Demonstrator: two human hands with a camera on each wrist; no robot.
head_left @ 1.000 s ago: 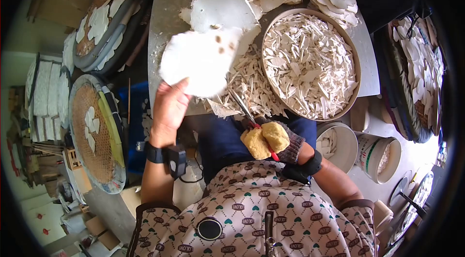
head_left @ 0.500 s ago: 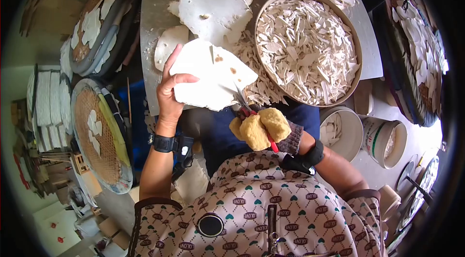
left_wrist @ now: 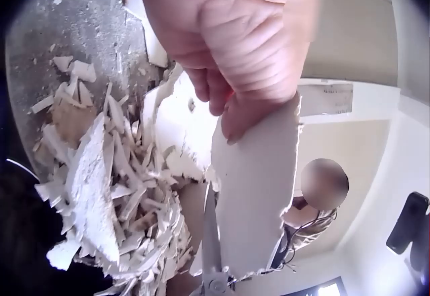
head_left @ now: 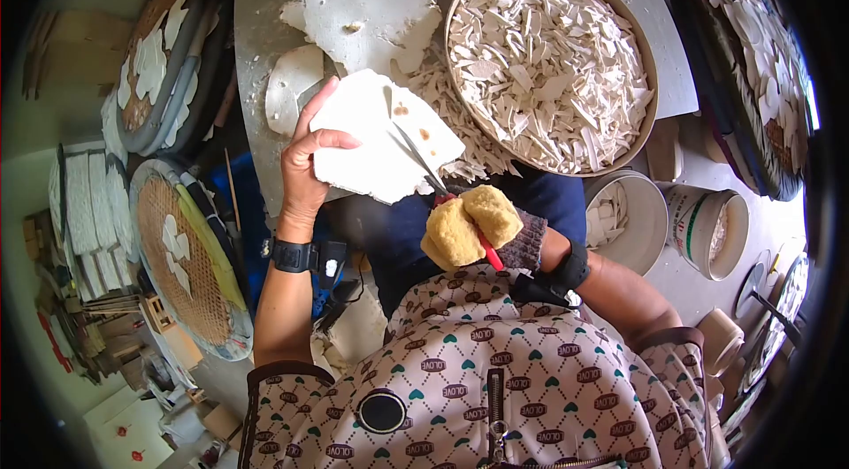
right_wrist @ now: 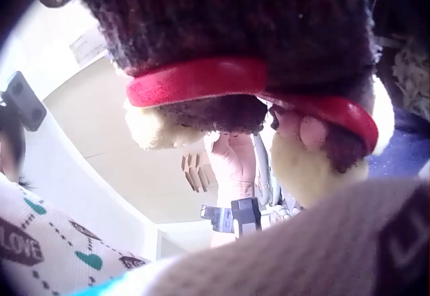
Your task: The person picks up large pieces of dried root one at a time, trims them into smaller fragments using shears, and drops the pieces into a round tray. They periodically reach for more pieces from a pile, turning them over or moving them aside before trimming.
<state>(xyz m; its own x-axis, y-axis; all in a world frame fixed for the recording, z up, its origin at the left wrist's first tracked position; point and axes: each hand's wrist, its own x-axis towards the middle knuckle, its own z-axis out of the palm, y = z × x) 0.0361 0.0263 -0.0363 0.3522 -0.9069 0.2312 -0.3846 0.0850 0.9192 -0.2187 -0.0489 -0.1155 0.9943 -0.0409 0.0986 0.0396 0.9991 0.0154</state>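
Observation:
My left hand (head_left: 305,170) pinches the edge of a thin white sheet (head_left: 363,160) with several brown spots, the thumb lying across its face. In the left wrist view the same sheet (left_wrist: 255,182) hangs below the thumb, scissors (left_wrist: 211,235) at its edge. My right hand (head_left: 528,244), in a dark knitted glove, grips these scissors, and a blade (head_left: 412,151) lies across the sheet beside the spots. Yellow foam (head_left: 455,235) wraps their red handles. Up close in the right wrist view, the glove (right_wrist: 235,27) covers part of the red handle loops (right_wrist: 201,82).
A round tray (head_left: 652,89) full of white scraps stands on the metal table (head_left: 252,53), more scraps (head_left: 478,155) beside it. Larger white sheets (head_left: 363,5) lie behind. Buckets (head_left: 650,213) stand at the right, and a woven round rack (head_left: 172,292) at the left.
My left hand has turned the sheet and brought it to the scissors, which were apart from it one second ago. Since then the blade has moved farther across the sheet.

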